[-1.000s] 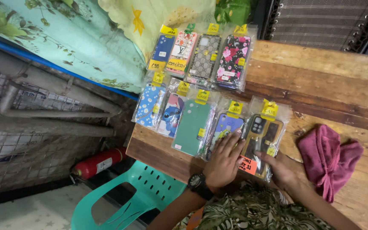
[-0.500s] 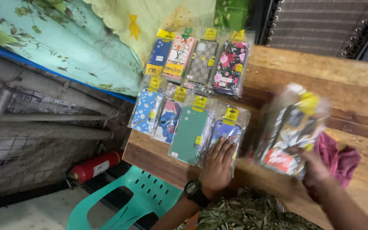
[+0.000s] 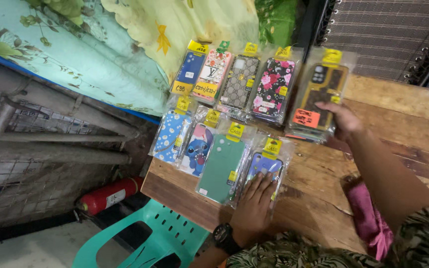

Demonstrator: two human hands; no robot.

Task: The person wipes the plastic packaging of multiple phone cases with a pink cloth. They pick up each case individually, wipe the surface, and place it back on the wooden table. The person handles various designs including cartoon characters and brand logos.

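Note:
My left hand (image 3: 253, 203), with a black watch on the wrist, lies flat on a purple packaged phone case (image 3: 265, 161) at the right end of the near row. My right hand (image 3: 342, 120) grips a stack of packaged phone cases (image 3: 318, 94), brown and black on top, at the right end of the far row beside a black floral case (image 3: 269, 89). The near row also holds a green case (image 3: 223, 166), a blue cartoon case (image 3: 197, 149) and a daisy case (image 3: 169, 136). All lie on a wooden table (image 3: 323, 188).
A pink cloth (image 3: 368, 218) lies on the table under my right forearm. A teal plastic chair (image 3: 145, 243) and a red fire extinguisher (image 3: 110, 195) sit below the table's left edge. Floral fabric (image 3: 75, 54) hangs at the back left.
My right hand lifted the stack of cases from the near row's right end and carried it up to the far row, beside the floral case. My left hand stayed on the purple case.

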